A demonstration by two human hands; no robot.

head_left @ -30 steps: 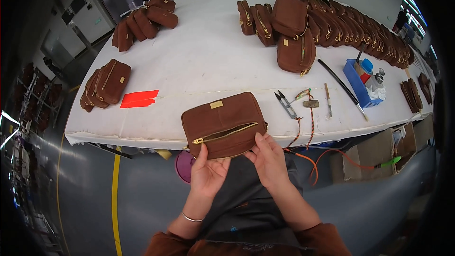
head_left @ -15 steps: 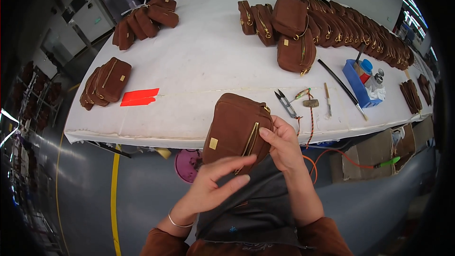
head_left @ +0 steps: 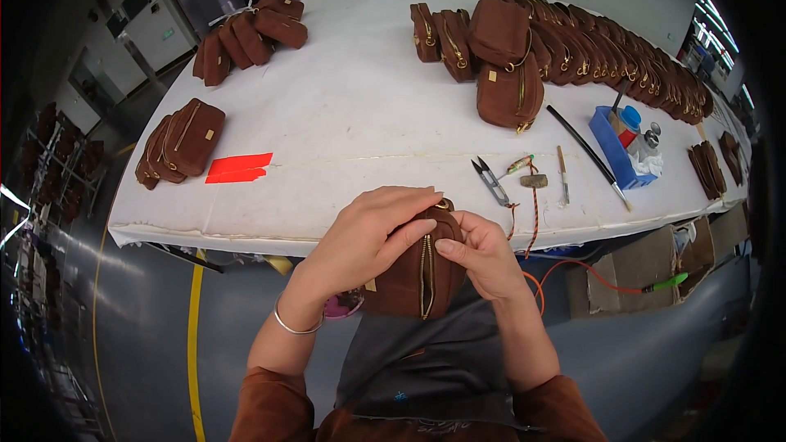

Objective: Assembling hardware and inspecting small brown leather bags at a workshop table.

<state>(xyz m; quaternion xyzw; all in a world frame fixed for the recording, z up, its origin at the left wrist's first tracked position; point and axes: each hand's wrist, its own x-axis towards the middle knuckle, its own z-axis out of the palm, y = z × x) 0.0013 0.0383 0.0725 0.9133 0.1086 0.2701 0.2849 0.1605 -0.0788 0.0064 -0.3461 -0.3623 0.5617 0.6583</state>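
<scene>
Brown bag (head_left: 391, 295), zipper (head_left: 426, 274) running 12-to-6; left hand (head_left: 366, 233) grasping its top from 10 o'clock, right hand (head_left: 485, 260) pinching at 2.

No wording can be made out; the pale lettering (head_left: 440, 426) on the dark apron (head_left: 426, 368) is too small to read.

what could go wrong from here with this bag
The bag, held near the table's front edge, might fall if the right hand loses its grip. Its partly open zipper could snag. The scissors lie close by with bare points, so they might scratch it.
</scene>
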